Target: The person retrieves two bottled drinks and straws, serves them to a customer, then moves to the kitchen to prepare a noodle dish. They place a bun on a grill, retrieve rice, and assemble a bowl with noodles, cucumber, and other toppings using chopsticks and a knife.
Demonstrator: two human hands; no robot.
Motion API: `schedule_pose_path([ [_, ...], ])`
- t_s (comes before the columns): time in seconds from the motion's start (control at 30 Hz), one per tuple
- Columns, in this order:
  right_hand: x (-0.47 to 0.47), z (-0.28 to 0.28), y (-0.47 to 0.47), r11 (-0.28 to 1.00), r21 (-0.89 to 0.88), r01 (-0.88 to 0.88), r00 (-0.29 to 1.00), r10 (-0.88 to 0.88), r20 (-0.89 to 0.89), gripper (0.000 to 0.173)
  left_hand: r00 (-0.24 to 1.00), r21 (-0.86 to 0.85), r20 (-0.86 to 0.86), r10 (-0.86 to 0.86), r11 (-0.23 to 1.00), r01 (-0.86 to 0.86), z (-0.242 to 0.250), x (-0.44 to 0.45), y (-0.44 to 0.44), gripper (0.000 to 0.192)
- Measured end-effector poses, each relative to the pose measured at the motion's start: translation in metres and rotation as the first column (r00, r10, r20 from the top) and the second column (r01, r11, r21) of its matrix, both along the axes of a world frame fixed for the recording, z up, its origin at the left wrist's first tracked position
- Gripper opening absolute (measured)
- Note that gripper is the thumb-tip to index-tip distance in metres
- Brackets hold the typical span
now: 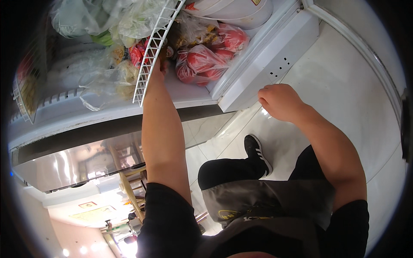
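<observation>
My left arm reaches into an upright fridge, under a white wire shelf (pixel 151 59). My left hand (pixel 163 67) is mostly hidden by the shelf's edge, close to a red package (pixel 138 54) and a dark object. Whether it grips anything does not show. To its right lie clear plastic bags of round red produce (pixel 205 63), and behind them a bag with yellow and dark contents (pixel 200 34). My right hand (pixel 280 99) hangs over the tiled floor outside the fridge, its fingers curled in; nothing shows in it.
Bagged greens (pixel 135 22) lie at the upper left, with a clear bag of pale food (pixel 124 77) below. A white tub (pixel 232 11) stands deeper at the top right. The open fridge door (pixel 361 35) is on the right. A black shoe (pixel 256 153) stands on the floor.
</observation>
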State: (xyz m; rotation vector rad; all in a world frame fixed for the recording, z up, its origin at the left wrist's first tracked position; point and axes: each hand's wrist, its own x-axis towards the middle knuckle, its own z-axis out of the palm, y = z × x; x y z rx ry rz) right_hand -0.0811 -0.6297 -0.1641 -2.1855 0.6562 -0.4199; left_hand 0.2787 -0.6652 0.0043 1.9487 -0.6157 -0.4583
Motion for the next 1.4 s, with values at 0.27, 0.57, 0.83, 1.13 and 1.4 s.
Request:
schedule_pose_path([
  [0.27, 0.0, -0.008, -0.003, 0.996, 0.091, 0.022, 1.0, -0.022, -0.004, 0.013, 0.982, 0.029, 0.188, 0.027, 0.999, -0.033, -0.019, 0.042, -0.021, 0.038],
  [0.57, 0.019, -0.012, -0.005, 0.989, 0.145, 0.0, 0.999, -0.006, 0.035, 0.015, 0.874, 0.11, 0.484, -0.041, 0.994, -0.014, -0.028, 0.095, -0.053, 0.04],
  [0.83, 0.028, -0.015, 0.001, 0.98, 0.2, -0.009, 0.999, 0.018, -0.042, 0.014, 0.353, 0.359, 0.887, -0.298, 0.925, -0.121, -0.054, 0.149, -0.104, 0.043],
  [1.13, 0.022, -0.015, -0.007, 0.968, 0.248, 0.046, 0.993, -0.017, -0.12, 0.013, 0.195, 0.6, 0.797, -0.572, 0.709, -0.37, -0.084, 0.231, -0.166, 0.047],
  [1.4, 0.022, -0.009, -0.014, 0.967, 0.237, 0.093, 0.995, -0.099, 0.012, 0.012, 0.244, 0.497, 0.865, -0.438, 0.815, -0.299, -0.089, 0.179, -0.132, 0.047],
])
